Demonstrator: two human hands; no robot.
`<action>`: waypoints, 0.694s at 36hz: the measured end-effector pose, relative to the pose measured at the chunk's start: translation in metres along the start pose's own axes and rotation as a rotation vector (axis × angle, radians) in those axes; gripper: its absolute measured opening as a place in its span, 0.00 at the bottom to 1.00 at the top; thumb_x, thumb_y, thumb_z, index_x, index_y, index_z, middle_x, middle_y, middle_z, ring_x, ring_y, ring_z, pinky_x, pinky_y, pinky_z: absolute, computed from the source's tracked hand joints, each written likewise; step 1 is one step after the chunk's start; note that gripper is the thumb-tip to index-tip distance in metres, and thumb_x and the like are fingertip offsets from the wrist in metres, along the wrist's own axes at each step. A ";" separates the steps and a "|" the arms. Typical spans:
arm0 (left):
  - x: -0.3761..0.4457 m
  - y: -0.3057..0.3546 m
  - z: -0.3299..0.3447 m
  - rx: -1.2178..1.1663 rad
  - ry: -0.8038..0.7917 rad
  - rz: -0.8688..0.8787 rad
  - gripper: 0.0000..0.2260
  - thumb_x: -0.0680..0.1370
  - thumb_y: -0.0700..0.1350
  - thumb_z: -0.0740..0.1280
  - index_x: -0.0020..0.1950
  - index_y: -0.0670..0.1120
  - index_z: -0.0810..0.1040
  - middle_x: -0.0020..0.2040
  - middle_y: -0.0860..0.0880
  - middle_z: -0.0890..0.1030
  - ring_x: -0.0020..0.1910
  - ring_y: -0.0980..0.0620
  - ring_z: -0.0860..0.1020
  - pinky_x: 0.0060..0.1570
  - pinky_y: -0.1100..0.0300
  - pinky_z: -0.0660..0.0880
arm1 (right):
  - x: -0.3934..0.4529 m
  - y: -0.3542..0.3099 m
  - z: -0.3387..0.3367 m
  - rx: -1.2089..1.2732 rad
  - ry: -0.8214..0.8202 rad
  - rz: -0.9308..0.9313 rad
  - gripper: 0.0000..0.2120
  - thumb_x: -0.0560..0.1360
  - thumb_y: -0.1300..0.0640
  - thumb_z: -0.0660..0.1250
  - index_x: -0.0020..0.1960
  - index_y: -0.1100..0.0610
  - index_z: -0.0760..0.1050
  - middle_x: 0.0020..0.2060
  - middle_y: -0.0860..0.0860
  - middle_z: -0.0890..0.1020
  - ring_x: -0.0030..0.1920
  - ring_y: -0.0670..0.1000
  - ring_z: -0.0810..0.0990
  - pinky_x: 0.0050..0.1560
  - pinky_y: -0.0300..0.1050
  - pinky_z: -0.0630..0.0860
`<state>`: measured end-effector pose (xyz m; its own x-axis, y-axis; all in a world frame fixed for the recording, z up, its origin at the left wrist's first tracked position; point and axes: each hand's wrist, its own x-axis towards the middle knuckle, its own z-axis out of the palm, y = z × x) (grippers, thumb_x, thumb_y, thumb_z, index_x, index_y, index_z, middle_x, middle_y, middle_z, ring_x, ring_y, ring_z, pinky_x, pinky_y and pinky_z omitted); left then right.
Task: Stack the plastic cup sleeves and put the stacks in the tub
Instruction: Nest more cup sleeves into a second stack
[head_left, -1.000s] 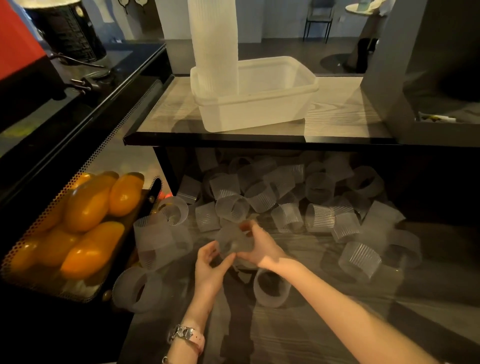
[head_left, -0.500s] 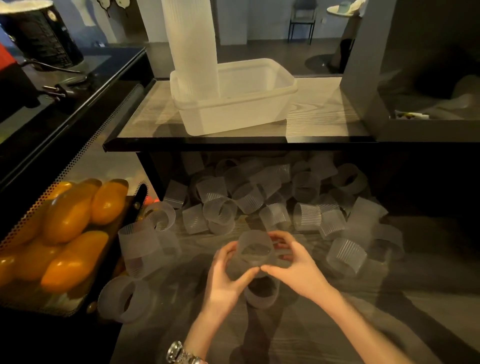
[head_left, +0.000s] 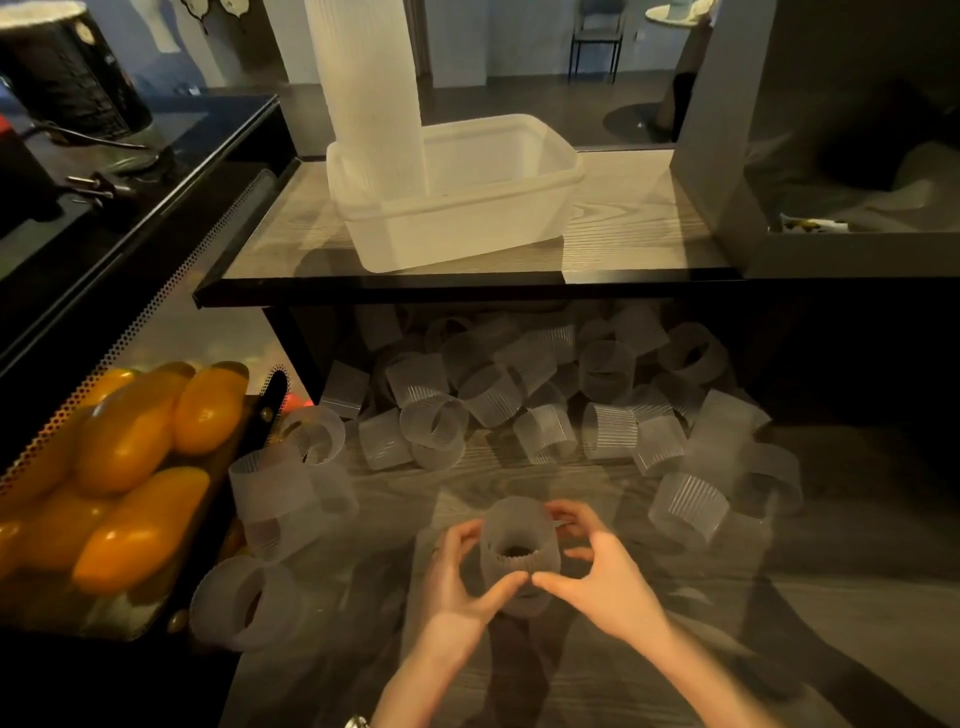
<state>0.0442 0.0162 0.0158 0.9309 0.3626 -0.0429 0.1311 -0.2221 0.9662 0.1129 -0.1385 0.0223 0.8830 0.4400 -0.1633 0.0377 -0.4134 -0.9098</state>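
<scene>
Frosted ribbed sleeves (head_left: 521, 551), milky-white tub (head_left: 467, 208) (translucent), orange fruit (head_left: 130, 441), grey woodgrain table (head_left: 649, 675).

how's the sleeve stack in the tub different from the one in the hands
The tall stack stands upright in the left end of the tub and runs out of the top of the view; the short stack is only a few sleeves. Nothing holds the tall stack; the left hand and right hand grip the short one over the table. Both are translucent, ribbed plastic.

1. Bare wood grain of the lower surface (head_left: 597, 670) is left open near the viewer.
2. Farther back it is crowded by loose sleeves (head_left: 545, 410), under the upper shelf (head_left: 467, 288).
3. The tub (head_left: 498, 218) is partly filled at its left end by a tall stack (head_left: 369, 93).
4. The left side is blocked by a perforated tray (head_left: 31, 467).
</scene>
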 end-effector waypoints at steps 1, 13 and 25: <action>-0.001 0.000 0.000 -0.002 -0.002 0.003 0.25 0.63 0.38 0.79 0.55 0.49 0.72 0.54 0.53 0.78 0.56 0.57 0.76 0.58 0.65 0.71 | 0.000 0.000 0.000 -0.003 -0.001 -0.002 0.28 0.62 0.58 0.76 0.55 0.39 0.69 0.50 0.32 0.77 0.53 0.35 0.75 0.52 0.32 0.72; -0.008 -0.006 0.005 -0.014 -0.004 -0.013 0.26 0.62 0.35 0.79 0.54 0.49 0.72 0.55 0.49 0.78 0.56 0.56 0.76 0.58 0.64 0.70 | -0.003 0.008 0.002 -0.034 -0.007 0.001 0.30 0.61 0.62 0.76 0.55 0.42 0.67 0.53 0.41 0.78 0.54 0.40 0.76 0.56 0.37 0.73; -0.012 -0.028 0.011 0.054 -0.042 -0.123 0.28 0.58 0.45 0.79 0.52 0.53 0.70 0.55 0.50 0.77 0.57 0.53 0.75 0.58 0.56 0.72 | -0.009 0.038 0.018 0.044 0.025 0.027 0.29 0.58 0.57 0.76 0.55 0.46 0.69 0.51 0.39 0.79 0.55 0.39 0.76 0.55 0.35 0.71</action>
<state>0.0333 0.0083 -0.0134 0.9202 0.3517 -0.1719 0.2619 -0.2268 0.9381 0.0983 -0.1443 -0.0179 0.8949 0.4087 -0.1789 -0.0063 -0.3893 -0.9211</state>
